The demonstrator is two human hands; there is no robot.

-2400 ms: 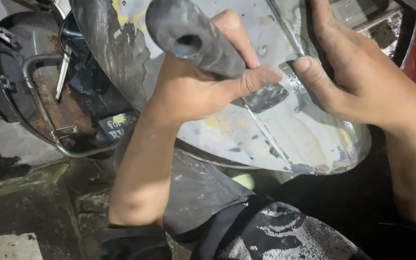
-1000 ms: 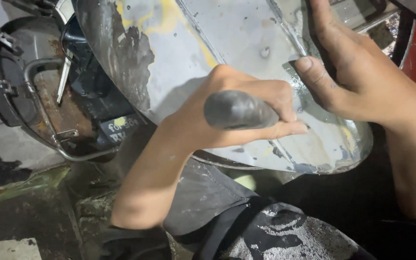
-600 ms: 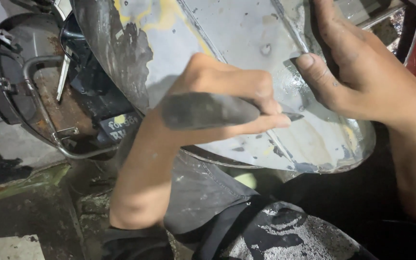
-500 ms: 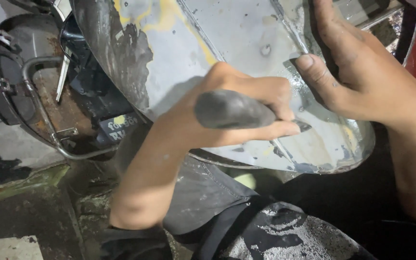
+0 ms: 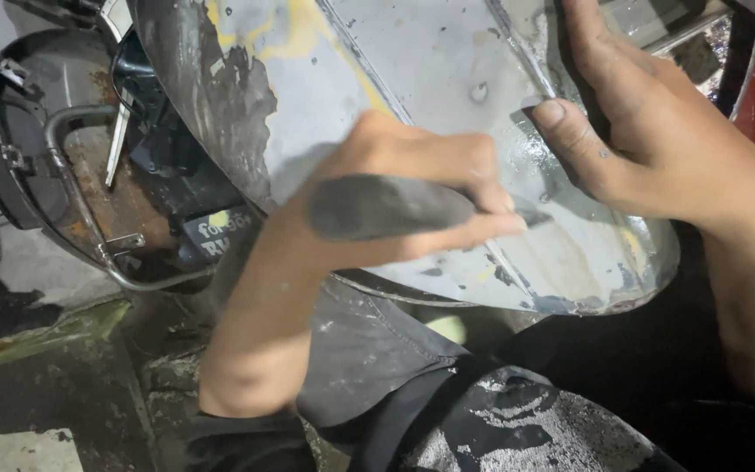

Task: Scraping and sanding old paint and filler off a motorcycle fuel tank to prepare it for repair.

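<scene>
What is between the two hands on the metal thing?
In the head view, only bare scraped metal of the panel and the tool's tip lie between the left hand and right thumb.

— How is the left hand (image 5: 412, 197) held?

— It is curled into a fist, with the fingers (image 5: 474, 166) wrapped tight and the thumb laid along the bottom. The bare forearm is bent up from the elbow.

— And the right hand (image 5: 648, 131)?

— It is spread open and laid flat. The thumb (image 5: 570, 140) is stuck out toward the left hand, close to its knuckles.
</scene>
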